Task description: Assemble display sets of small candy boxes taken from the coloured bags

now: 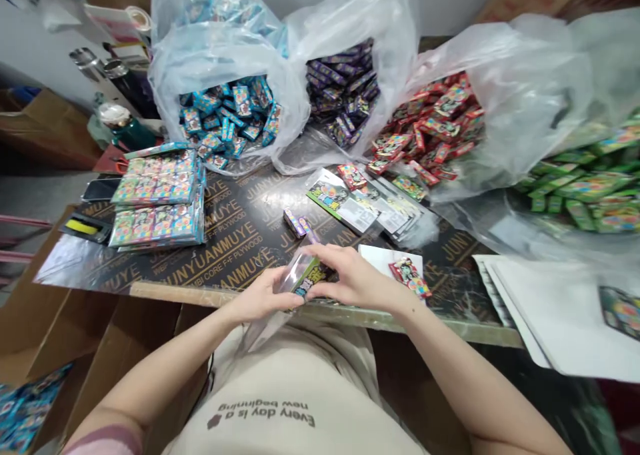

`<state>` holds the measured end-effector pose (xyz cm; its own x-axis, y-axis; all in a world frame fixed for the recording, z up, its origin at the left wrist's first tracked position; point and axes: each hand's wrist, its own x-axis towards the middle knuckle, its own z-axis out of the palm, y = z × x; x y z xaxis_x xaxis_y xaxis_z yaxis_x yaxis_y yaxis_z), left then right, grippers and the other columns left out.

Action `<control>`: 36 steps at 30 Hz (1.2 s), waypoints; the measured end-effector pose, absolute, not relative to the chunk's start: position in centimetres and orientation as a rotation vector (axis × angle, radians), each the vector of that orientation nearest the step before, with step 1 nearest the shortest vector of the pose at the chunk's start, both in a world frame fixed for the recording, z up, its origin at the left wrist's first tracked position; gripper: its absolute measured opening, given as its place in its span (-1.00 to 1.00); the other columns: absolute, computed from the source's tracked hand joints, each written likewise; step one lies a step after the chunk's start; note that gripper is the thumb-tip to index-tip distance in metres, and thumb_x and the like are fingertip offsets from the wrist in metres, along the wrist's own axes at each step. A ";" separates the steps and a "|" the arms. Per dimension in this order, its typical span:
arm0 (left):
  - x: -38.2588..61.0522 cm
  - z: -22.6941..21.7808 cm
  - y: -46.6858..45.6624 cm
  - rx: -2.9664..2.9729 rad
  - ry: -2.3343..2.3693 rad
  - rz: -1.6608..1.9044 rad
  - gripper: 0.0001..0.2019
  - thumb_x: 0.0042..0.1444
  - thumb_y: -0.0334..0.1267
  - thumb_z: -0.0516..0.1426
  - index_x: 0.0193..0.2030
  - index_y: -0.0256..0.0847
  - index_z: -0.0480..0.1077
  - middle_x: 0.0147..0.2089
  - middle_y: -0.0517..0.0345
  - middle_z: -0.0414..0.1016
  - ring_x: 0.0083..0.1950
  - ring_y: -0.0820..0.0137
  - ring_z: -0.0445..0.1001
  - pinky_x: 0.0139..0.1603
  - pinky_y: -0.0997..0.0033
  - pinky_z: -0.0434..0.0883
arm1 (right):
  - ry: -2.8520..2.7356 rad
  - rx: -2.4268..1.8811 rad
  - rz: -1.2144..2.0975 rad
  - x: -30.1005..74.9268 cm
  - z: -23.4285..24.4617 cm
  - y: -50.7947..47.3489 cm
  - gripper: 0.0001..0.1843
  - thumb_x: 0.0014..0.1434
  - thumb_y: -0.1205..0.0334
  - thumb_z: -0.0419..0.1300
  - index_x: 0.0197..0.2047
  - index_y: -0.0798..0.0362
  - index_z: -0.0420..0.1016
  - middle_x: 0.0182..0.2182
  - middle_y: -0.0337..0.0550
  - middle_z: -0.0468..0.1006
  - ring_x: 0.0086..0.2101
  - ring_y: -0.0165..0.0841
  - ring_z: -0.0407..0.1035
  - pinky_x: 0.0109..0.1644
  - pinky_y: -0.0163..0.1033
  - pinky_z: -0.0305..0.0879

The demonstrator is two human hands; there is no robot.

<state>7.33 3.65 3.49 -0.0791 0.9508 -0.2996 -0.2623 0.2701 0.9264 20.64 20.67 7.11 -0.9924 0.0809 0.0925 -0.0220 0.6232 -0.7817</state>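
Close to the table's front edge, a clear plastic bag with a colourful printed card in its opening is held between both hands. My left hand is closed on the bag's left side, thumb towards the card. My right hand has its fingers bent round the card and the bag's right side; part of the card is hidden under them. Just beyond the fingers lies a small purple box. To the right of my right hand, a red box rests on a white sheet.
Plastic bags of blue boxes, purple boxes, red boxes and green boxes line the back. Filled packs are stacked at left. Printed cards lie mid-table. White sheets overhang the right front edge.
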 end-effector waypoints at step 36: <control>6.1 -0.2 6.3 0.675 1.398 1.485 -0.57 -0.01 -0.11 0.30 -0.05 -0.29 0.40 -0.07 0.00 0.58 -0.06 0.26 0.55 0.01 0.27 0.46 | -1.802 -0.692 2.073 20.6 -1.5 19.3 -0.47 -0.04 0.08 0.40 0.00 -0.03 0.43 -0.04 -0.13 0.57 -0.07 -0.21 0.48 0.09 -0.06 0.37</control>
<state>6.08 6.29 -0.22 -0.3930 0.8953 -0.2098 -0.2631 0.1091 0.9586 20.62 19.27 -1.50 -0.8362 0.5258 -0.1561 0.0813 -0.1626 -0.9833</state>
